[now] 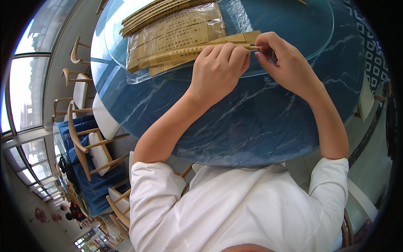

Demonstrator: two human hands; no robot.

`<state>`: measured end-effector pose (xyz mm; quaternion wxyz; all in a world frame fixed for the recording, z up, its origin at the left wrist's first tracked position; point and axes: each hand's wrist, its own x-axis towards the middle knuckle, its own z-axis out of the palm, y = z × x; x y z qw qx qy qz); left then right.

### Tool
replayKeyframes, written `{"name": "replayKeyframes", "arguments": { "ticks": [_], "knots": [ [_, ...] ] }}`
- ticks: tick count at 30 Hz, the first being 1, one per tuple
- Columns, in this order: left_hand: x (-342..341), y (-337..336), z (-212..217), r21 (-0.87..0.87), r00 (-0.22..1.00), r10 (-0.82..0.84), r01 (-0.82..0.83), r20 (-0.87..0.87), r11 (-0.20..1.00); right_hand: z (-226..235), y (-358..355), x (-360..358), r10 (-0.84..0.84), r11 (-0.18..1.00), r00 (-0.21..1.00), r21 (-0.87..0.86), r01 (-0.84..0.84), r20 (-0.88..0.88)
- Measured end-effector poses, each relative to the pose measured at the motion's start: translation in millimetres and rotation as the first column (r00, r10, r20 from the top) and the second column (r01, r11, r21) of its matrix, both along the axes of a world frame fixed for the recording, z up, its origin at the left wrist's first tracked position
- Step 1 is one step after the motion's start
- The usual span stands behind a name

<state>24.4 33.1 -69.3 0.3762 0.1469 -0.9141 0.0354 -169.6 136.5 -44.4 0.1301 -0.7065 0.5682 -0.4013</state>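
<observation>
My left hand [219,69] is closed around a narrow brown paper sleeve [176,53] with printed characters, which looks like a chopstick sleeve. Slim chopsticks [252,47] poke out of its right end. At that end my right hand [289,63] is curled, with index finger and thumb at the stick ends. Its other fingers are bent, and the exact contact is hard to see. Under and behind the left hand lies a stack of flat brown sleeves [180,33], partly in clear plastic wrapping [236,17]. Several narrow, filled-looking sleeves [157,13] lie along the stack's far side.
The work lies on a round glass turntable [310,46] over a round table with a blue marbled top [235,126]. Wooden chairs with white seats [98,153] stand to the left, beside a table with a blue cloth [90,185]. Tall windows [29,84] line the left wall.
</observation>
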Motion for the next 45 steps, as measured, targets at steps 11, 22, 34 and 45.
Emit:
{"name": "replayKeyframes", "arguments": {
  "ticks": [11,22,34,45],
  "knots": [
    [1.2,4.8,5.8,0.012,1.0,-0.022,0.022,0.002,1.0,-3.1,0.0,3.2,0.023,1.0,1.0,-0.005,-0.023,0.011],
    [0.3,5.1,5.3,-0.036,0.999,-0.053,0.053,-0.013,0.998,-3.0,1.6,8.8,0.052,0.999,0.997,0.012,-0.052,0.06],
    [6.8,4.1,17.8,0.006,1.0,-0.021,0.021,-0.02,1.0,34.1,1.5,-9.9,0.004,0.929,0.966,0.357,-0.1,0.26],
    [8.1,-11.2,8.0,-0.005,0.999,0.007,-0.007,-0.035,1.0,-5.9,-120.9,-158.9,-0.58,0.813,0.733,-0.195,0.549,-0.356]
  ]
}}
